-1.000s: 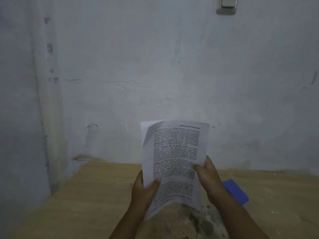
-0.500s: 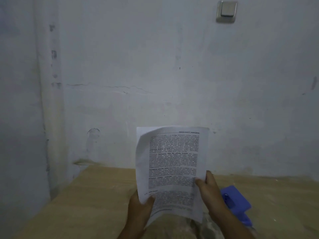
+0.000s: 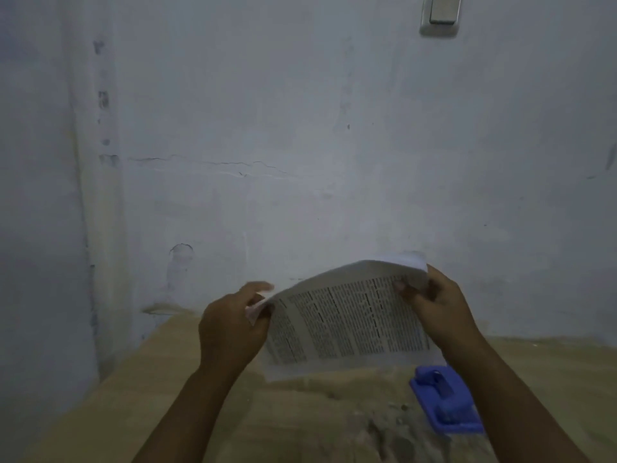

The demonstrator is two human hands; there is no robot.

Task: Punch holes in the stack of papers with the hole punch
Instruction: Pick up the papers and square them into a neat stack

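I hold a thin stack of printed papers (image 3: 344, 325) in the air above the table, turned sideways so its text lines run up and down. My left hand (image 3: 230, 325) pinches the stack's left end, and my right hand (image 3: 437, 305) grips its right end with the thumb on the printed face. The sheets bow upward between my hands. A blue hole punch (image 3: 444, 401) lies flat on the wooden table (image 3: 140, 406), just below the stack's lower right corner and beside my right forearm.
A pale, cracked wall (image 3: 300, 145) rises directly behind the table, with a light switch (image 3: 441, 13) high on the right. The wall corner (image 3: 83, 228) runs down at the left. Dark stains (image 3: 397, 439) mark the tabletop near its front.
The stack has turned from upright to sideways. My left hand rose to its left end and my right hand shifted up to its right end. The hole punch has come fully into view.
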